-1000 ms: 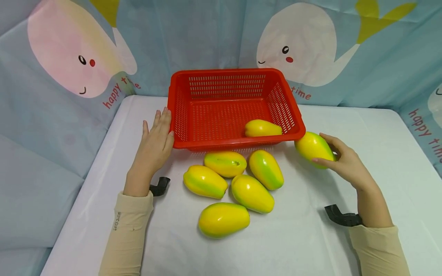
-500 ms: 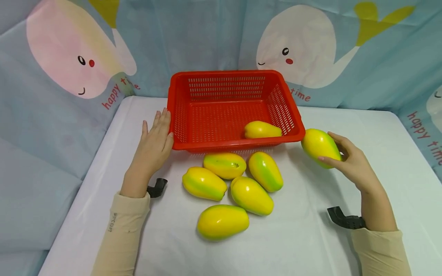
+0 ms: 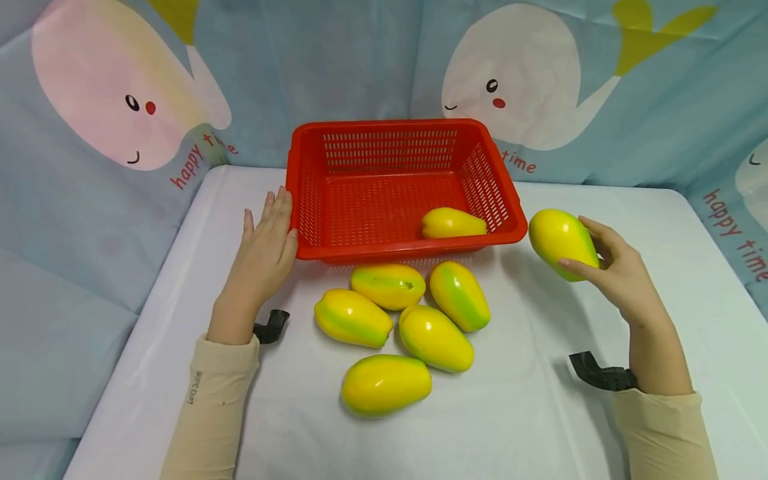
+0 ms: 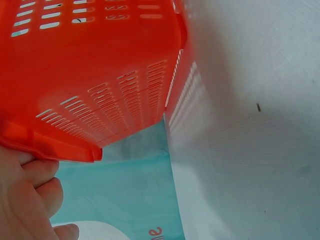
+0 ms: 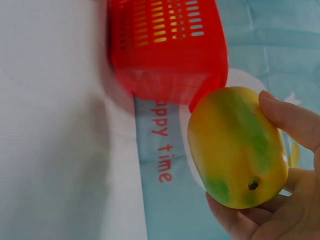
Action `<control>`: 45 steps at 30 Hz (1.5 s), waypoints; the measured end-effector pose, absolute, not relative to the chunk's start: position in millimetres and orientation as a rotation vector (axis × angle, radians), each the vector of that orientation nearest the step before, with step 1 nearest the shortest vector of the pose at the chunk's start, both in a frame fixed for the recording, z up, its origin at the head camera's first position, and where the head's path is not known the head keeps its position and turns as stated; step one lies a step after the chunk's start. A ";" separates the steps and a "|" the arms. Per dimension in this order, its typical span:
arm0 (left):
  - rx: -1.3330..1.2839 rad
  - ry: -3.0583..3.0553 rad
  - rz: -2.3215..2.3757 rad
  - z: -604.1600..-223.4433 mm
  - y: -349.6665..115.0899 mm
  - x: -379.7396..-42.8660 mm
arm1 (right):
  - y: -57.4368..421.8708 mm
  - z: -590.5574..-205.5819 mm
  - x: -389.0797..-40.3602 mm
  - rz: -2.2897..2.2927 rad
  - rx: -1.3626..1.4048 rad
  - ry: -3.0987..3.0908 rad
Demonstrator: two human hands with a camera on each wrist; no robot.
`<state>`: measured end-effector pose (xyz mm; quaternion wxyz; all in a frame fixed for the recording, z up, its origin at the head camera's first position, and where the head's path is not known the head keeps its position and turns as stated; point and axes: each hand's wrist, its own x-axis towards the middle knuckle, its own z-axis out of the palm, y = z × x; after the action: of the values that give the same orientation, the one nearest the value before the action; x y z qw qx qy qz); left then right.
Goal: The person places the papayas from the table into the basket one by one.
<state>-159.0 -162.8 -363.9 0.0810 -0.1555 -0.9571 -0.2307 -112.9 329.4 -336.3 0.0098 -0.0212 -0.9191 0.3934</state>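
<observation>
My right hand (image 3: 621,273) holds a yellow-green papaya (image 3: 563,243) above the table, just right of the basket's front corner. Thumb and fingers grip its sides, and in the right wrist view the dark stem spot of the held papaya (image 5: 235,150) faces the camera. Against the left rim of the red plastic basket (image 3: 384,252) rests my left hand (image 3: 261,253), its fingers straight. In the left wrist view the fingertips (image 4: 45,172) touch the underside of the basket's rim. One papaya (image 3: 454,223) lies inside the basket at the front right.
Several papayas lie in front of the basket: a lone papaya (image 3: 386,385) sits nearest, the others cluster close together, such as the middle papaya (image 3: 436,339). A white cloth covers the table (image 3: 510,427). Behind the basket hangs a blue whale-print curtain (image 3: 354,60).
My right hand has lifted the papaya up and slightly to the right, away from the basket corner. The left hand stays on the basket rim. The view has shifted slightly.
</observation>
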 end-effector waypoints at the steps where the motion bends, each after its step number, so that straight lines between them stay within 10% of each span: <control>1: -0.464 -2.859 -0.686 -363.8 -162.8 -159.2 | 329.3 -334.9 -113.2 1.229 -0.065 -2.857; 45: -0.470 -2.849 -0.673 -365.0 -162.3 -157.4 | 276.2 -296.3 -144.6 1.364 0.188 -2.699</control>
<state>-157.4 -162.3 -365.0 0.0881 -0.1578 -0.9572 -0.2260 -144.6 276.2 -296.3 0.0558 0.0621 -0.8894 0.4494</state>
